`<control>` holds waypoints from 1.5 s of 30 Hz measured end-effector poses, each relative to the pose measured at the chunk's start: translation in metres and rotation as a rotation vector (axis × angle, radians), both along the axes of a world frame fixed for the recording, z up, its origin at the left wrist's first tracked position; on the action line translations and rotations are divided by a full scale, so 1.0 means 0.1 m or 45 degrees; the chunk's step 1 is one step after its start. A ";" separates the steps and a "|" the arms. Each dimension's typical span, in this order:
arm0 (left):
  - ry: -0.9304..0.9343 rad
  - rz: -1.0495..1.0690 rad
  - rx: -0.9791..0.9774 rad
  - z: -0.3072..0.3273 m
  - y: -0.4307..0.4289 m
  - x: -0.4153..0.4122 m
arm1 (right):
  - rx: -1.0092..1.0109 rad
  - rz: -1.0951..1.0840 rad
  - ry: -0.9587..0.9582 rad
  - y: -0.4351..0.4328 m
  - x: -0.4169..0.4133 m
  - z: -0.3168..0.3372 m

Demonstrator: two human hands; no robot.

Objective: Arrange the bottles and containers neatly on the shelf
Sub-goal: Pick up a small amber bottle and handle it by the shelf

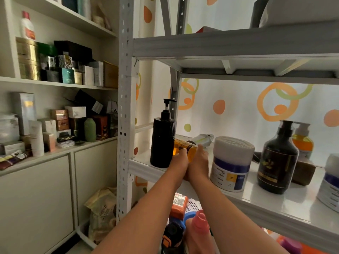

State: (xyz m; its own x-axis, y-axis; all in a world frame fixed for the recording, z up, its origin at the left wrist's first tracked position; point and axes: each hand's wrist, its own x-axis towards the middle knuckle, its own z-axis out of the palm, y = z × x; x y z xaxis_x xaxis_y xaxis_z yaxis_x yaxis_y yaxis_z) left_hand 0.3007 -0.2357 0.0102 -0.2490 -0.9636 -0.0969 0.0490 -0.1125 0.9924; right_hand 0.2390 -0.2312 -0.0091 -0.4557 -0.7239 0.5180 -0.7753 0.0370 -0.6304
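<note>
While both hands closed on the amber bottle (183, 148), the step in hand looked like righting a toppled bottle on the shelf (275, 204).

The left hand (180, 160) curled round the bottle's near end and the right hand (199, 163) wrapped its middle, fingers (200, 148) bent over the top; neither was spread flat. The bottle lay tilted on its side, its clear pump head (202, 140) pointing away beyond the right hand's fingertips. Just left of the left hand stood a black pump bottle (162, 142); just right of the right hand, a white tub (230, 164). The next move probably called for tipping the bottle upright in the gap between those two without knocking either.
</note>
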 end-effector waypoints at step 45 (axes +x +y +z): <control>-0.175 0.254 -0.692 0.33 1.02 0.23 | -0.299 -0.106 -0.121 1.09 0.20 0.46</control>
State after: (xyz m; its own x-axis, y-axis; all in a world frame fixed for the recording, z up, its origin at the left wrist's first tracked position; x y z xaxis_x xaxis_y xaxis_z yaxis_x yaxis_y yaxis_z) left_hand 0.3235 -0.1335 0.0429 -0.0780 -0.9109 0.4052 -0.1159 0.4120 0.9038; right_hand 0.2585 -0.1222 0.0371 -0.5633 -0.5467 0.6195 -0.7127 -0.0579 -0.6991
